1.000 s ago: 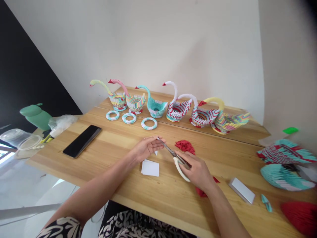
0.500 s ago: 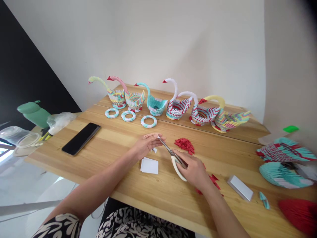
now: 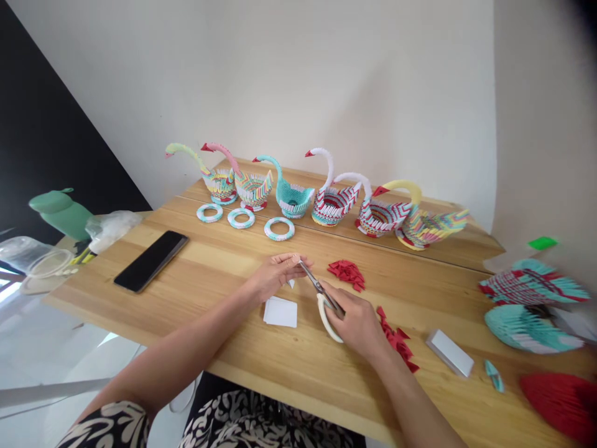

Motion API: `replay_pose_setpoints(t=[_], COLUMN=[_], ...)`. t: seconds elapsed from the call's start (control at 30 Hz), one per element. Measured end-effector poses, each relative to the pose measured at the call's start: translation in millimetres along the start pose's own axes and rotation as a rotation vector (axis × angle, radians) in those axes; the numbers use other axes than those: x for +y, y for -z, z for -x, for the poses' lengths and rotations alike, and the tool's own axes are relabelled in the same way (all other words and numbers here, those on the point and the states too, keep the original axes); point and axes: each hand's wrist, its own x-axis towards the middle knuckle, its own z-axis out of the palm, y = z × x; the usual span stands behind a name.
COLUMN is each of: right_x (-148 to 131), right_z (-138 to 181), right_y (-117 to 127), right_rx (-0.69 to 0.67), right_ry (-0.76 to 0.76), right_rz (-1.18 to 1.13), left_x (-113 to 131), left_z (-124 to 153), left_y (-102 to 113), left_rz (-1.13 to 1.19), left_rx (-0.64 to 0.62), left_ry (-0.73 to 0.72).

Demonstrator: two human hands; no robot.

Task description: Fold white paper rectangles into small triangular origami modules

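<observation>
My left hand is closed in a pinch on a small white piece of paper, mostly hidden by the fingers. In my right hand is a pair of scissors with white handles, my fingers wrapped round them. The blade tips reach up to the left fingertips, where the white paper is. Just below the left hand lies a short stack of white paper, with a small white scrap above it. One pile of folded red paper pieces sits beyond the scissors; more red pieces lie beside my right wrist.
Several paper swans stand along the back, with three paper rings before them. A phone lies left. At right are a white block of paper, teal paper pieces and a red one. A green bottle is far left.
My right hand and the scissors have shifted slightly left, uncovering more of the red pieces by the wrist. My left hand keeps its pinch in nearly the same place.
</observation>
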Motion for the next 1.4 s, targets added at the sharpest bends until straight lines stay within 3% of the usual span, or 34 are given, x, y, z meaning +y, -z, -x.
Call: replay_pose_setpoints(t=[0.13,0.23,0.5,0.77,0.97,1.2,1.4], right_x=[2.3,5.2,6.7,3.8,5.2,7.7,7.2], right_z=[-1.9,-3.2,-3.4,-5.3,-4.4,1.4,1.5], right_y=[1.4,4.1,11.7,14.5,13.8,3.2,-3.5], right_rx=[-0.124,-0.171,-0.177,-0.216,-0.197,0.026,0.068], right_ry=[-0.220,-0.308,-0.296,-0.260,-0.190,0.110,0.175], right_rz=[-0.363,-0.507,-0.520,-0.482,-0.384,0.042,0.245], left_x=[1.3,4.4,11.4,11.5,9.8,6.6,2.1], left_z=[0.9,1.8,3.8,5.2,4.5,3.2,2.8], left_y=[-0.5,-0.6,-1.7,-5.3,-2.8,-3.0,-5.1], left_rz=[0.022,0.055,0.169,0.165,0.139,0.050,0.082], left_rx=[-0.005,0.002,0.082,0.032,0.017,-0.001,0.008], left_ry=[0.023,0.039,0.081,0.093,0.075,-0.004,0.016])
